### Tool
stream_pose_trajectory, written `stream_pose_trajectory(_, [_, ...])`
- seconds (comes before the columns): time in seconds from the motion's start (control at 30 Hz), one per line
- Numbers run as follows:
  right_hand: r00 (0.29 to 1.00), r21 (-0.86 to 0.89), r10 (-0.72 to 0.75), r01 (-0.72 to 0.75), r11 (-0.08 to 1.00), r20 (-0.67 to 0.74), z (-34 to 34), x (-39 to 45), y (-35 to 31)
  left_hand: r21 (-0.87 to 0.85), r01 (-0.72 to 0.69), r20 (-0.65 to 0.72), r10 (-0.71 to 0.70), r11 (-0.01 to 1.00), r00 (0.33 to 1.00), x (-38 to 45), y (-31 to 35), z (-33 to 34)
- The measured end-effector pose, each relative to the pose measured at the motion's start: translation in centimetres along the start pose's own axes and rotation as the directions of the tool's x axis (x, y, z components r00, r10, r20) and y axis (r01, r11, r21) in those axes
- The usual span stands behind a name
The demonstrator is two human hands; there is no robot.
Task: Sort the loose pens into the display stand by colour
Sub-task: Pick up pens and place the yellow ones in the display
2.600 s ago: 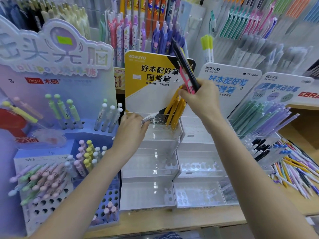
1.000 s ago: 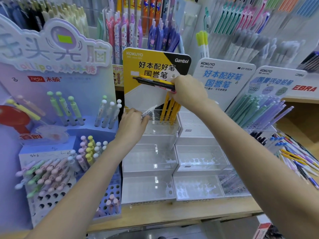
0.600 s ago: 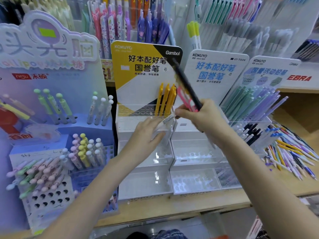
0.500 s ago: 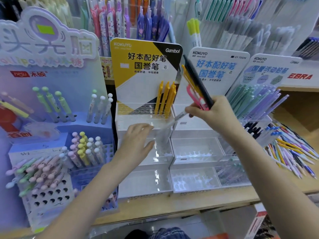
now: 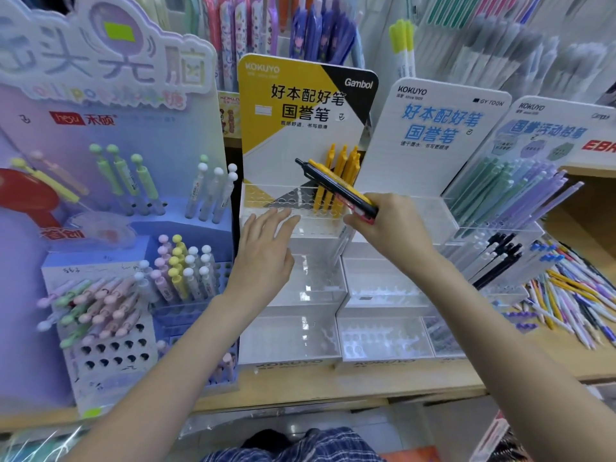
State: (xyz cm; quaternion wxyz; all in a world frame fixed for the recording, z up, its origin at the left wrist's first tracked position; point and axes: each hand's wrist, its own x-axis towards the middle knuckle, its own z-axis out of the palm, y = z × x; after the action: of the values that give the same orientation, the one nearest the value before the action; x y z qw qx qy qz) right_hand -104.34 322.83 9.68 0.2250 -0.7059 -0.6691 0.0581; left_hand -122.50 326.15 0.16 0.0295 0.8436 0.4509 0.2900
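Note:
A clear tiered display stand [image 5: 300,296] with a yellow Kokuyo card stands in the middle of the shelf. Several yellow pens [image 5: 343,168] stand in its top tier. My right hand [image 5: 391,228] grips a bundle of pens [image 5: 336,188], black, yellow and pink, pointing up to the left in front of the yellow pens. A white pen hangs below this hand beside the stand's right edge. My left hand [image 5: 265,251] is spread flat with straight fingers in front of the top tier and holds nothing.
A second clear stand [image 5: 383,291] with a white card adjoins on the right. Further right a stand holds green and purple pens [image 5: 520,191]. Loose pens [image 5: 573,295] lie heaped on the wooden shelf at right. A blue lollipop-pen display [image 5: 110,261] fills the left.
My right hand has swung the pen bundle from upright to pointing up-left, over the yellow pens. My left hand has opened flat and risen toward the top tier.

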Motion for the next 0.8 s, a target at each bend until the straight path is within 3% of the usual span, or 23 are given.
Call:
stream_pose_trajectory(0.13, [0.997,-0.040,-0.041,0.044,0.998,0.071,0.0,0.6,-0.5,-0.009,0.005,-0.001,-0.005,1.000,1.000,0.0,0.0,0.0])
stream_pose_trajectory(0.27, [0.987,-0.210,-0.046,0.078,0.975,0.155,1.4,0.7,-0.6,0.012,0.005,0.005,-0.005,1.000,1.000,0.1,-0.1,0.1])
stream_pose_trajectory(0.47, [0.982,-0.345,-0.062,0.122,0.930,0.181,2.7,1.5,-0.5,0.059,0.020,0.010,-0.021,0.998,1.000,0.2,0.0,0.4])
stream_pose_trajectory(0.8, [0.976,-0.307,-0.097,0.155,0.939,0.194,3.0,1.9,0.1,0.090,0.026,-0.014,-0.025,0.996,1.000,0.1,0.0,0.6])
